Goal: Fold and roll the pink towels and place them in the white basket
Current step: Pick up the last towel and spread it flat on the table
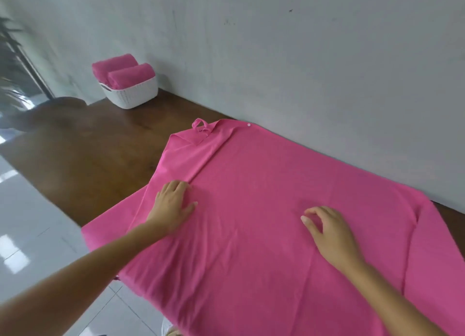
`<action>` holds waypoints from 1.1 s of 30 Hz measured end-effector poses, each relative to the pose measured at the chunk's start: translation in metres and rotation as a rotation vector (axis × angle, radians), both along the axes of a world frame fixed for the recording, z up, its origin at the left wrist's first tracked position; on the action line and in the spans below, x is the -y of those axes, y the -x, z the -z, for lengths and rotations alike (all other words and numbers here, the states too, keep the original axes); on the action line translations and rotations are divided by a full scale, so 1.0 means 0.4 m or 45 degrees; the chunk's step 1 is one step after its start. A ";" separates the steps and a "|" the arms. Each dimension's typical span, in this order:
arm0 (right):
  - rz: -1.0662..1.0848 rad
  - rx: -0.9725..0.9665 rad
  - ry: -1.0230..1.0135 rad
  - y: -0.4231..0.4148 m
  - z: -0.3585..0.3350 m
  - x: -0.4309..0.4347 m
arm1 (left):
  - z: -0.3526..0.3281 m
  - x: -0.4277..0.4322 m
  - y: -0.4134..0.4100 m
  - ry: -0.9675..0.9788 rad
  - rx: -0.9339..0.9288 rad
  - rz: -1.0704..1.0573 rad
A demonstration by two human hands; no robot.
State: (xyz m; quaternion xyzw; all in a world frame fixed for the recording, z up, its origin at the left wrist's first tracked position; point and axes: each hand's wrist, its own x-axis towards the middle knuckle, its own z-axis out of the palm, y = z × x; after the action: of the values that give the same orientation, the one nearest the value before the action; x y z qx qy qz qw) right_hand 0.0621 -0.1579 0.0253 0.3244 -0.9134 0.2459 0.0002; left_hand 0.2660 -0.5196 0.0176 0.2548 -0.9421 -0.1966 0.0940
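A large pink towel (264,209) lies spread over the brown wooden table (100,154), folded double, with a hanging loop at its far left corner. My left hand (173,204) presses flat on the towel near its left fold. My right hand (329,232) rests on the towel's middle with fingers loosely curved, holding nothing. At the table's far left corner stands the white basket (133,94) with two rolled pink towels (125,72) in it.
A grey wall (302,58) runs along the table's far edge. White glossy floor tiles (30,235) lie to the left below the table. A dark plant (10,66) stands at the far left.
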 end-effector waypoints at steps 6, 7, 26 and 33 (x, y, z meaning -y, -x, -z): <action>-0.275 0.098 0.075 -0.154 0.046 0.131 | 0.022 -0.017 -0.202 0.047 0.025 -0.144; -0.303 0.108 0.071 -0.174 0.054 0.147 | 0.028 -0.021 -0.225 0.053 0.029 -0.172; -0.207 0.003 0.046 -0.314 0.125 0.323 | 0.045 0.028 -0.322 -0.041 -0.025 -0.702; -0.106 -0.212 -0.096 -0.365 0.130 0.341 | -0.017 0.109 -0.347 -0.145 -0.147 -0.790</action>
State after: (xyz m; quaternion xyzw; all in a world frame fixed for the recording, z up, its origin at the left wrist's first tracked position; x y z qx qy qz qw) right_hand 0.2079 -0.2943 -0.0269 0.3811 -0.9046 0.1831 0.0537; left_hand 0.4046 -0.5632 0.0244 0.5233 -0.8000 -0.2251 0.1885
